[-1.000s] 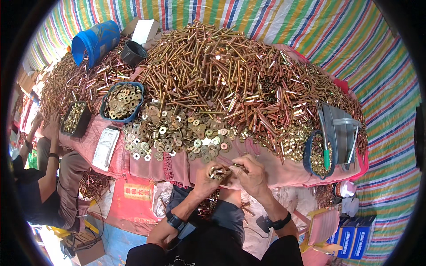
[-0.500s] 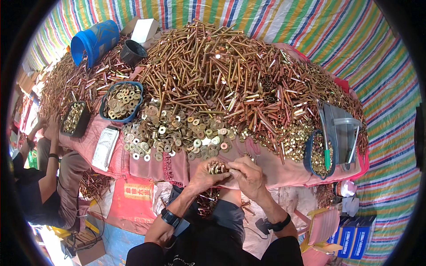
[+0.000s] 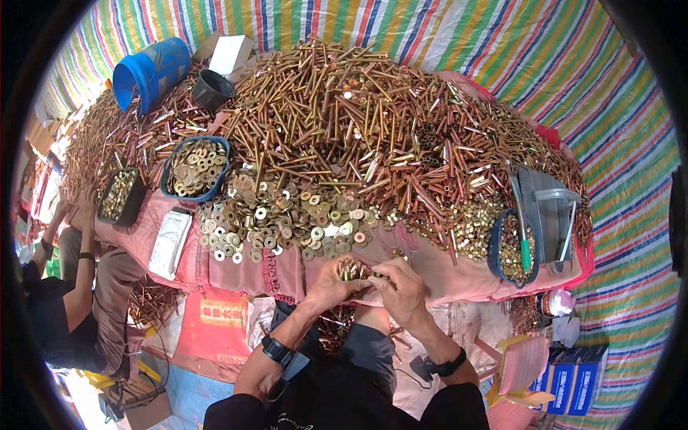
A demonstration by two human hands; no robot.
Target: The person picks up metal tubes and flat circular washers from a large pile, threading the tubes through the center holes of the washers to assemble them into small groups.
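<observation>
My left hand (image 3: 332,285) is wrapped round a bundle of brass-coloured bolts (image 3: 350,269), seen mostly end-on. Close against it, the fingers of my right hand (image 3: 402,287) pinch at the bundle's right side; the small piece between them is too hidden to name. Beyond my hands lie loose washers (image 3: 287,215) in a flat heap. A pile of small nuts (image 3: 473,233) spreads to the right, beside a blue basket (image 3: 494,261) with more of them inside. Behind everything rises a big mound of long bolts and metal sleeves (image 3: 337,115).
Washers fill another blue basket (image 3: 165,183); left of it stands a dark tray (image 3: 129,208) of small parts. A grey dustpan-like scoop (image 3: 537,215) leans at the right. A blue bucket (image 3: 147,75) lies far left. A co-worker (image 3: 79,301) sits at left.
Both hands stay in place at the bundle. My right fingers have shifted slightly at its edge, and the bolt ends in my left hand have tilted a little.
</observation>
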